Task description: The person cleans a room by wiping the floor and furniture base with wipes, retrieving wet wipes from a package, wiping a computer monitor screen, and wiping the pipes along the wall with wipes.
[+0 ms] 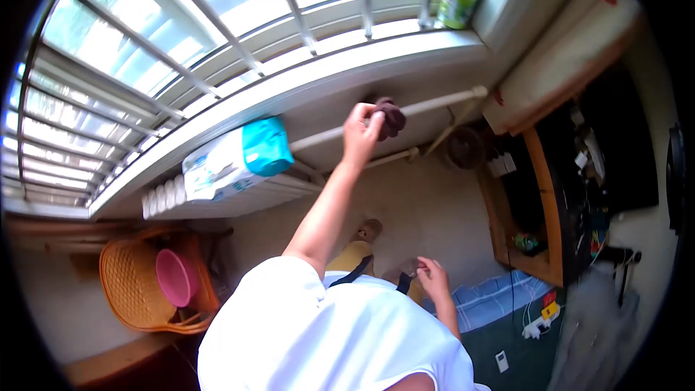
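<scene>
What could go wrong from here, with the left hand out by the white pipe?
The left hand holds the bunched brown cloth near its fingertips, so it might slip. The package lies on the radiator close to that arm; a sideways sweep could knock it off. The green can stands on the windowsill and could tip if bumped.

Left hand (pixel 360 130) holds brown cloth (pixel 392 119) at pipe (pixel 443 102).
</scene>
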Available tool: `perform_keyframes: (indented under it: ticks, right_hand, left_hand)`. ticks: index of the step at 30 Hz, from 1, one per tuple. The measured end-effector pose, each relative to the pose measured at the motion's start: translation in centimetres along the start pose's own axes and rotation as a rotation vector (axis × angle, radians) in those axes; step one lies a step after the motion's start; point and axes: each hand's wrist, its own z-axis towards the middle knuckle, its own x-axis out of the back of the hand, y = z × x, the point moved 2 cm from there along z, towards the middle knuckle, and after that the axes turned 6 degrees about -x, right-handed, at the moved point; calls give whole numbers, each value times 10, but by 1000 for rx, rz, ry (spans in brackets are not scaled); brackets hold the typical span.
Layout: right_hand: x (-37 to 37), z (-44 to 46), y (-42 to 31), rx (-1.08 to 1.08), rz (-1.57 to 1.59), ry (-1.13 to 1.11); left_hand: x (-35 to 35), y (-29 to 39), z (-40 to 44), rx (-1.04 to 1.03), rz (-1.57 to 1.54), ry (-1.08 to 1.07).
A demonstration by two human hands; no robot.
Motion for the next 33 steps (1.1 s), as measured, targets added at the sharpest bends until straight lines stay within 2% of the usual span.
perform_keyframes:
  ticks: [2,4,6,8,9,10,11,12,13,14,16,17,18,19,20,21,23,24,27,30,31,32,33]
  right_hand:
    - [2,18,-4,-64,197,-40]
    - [16,29,-62,-71,720,-35]
    - [21,42,-123,28,1240,-196]
    - [20,52,-187,134,1307,-374]
    - [10,74,-163,21,1264,-371]
    - [7,74,-198,17,1245,-296]
    - [0,76,-209,24,1194,-279]
    - [-5,79,-216,32,1146,-261]
    - [-11,78,-219,88,968,-249]
    - [-15,78,-227,193,857,-318]
    - [-20,66,-265,78,873,-490]
    - [-24,72,-267,77,869,-497]
    - [-27,83,-267,313,457,-325]
    - [-29,89,-275,534,41,-141]
    - [-34,94,-283,541,39,-145]
    - [-38,94,-299,583,22,-133]
    - [-45,99,-322,626,-36,-125]
    - [-48,97,-333,622,-39,-130]
    - [-60,97,-360,629,-136,-125]
    - [-69,91,-379,576,-206,-175]
    - [-73,90,-380,602,-218,-191]
    - [-76,90,-380,596,-216,-185]
    - [-80,89,-380,654,-238,-189]
  left_hand:
    - [4,37,-19,69,-319,-89]
    - [4,69,-46,-4,-313,-187]
    - [6,85,-78,-69,-287,-389]
    - [16,99,-106,-217,-228,-571]
    - [28,115,-113,-244,40,-655]
    - [47,128,-117,-263,309,-732]
    - [71,125,-116,-401,267,-525]
    - [103,137,-108,-279,402,-433]
    - [134,142,-100,-154,472,-205]
    - [170,133,-97,-67,623,-71]
    - [234,133,-87,166,974,-54]
    - [261,115,-89,209,1099,-43]
    - [280,106,-88,261,1145,-61]
    - [292,102,-87,287,1019,-38]
    - [300,98,-86,311,893,-16]
    - [305,93,-82,314,893,-10]
    - [309,87,-76,165,853,52]
    - [313,84,-74,171,851,51]
    - [320,78,-54,-96,814,89]
    - [328,75,-42,3,682,92]
    - [328,83,-38,28,730,101]
    - [328,84,-36,25,727,92]
    - [327,87,-35,-85,800,30]
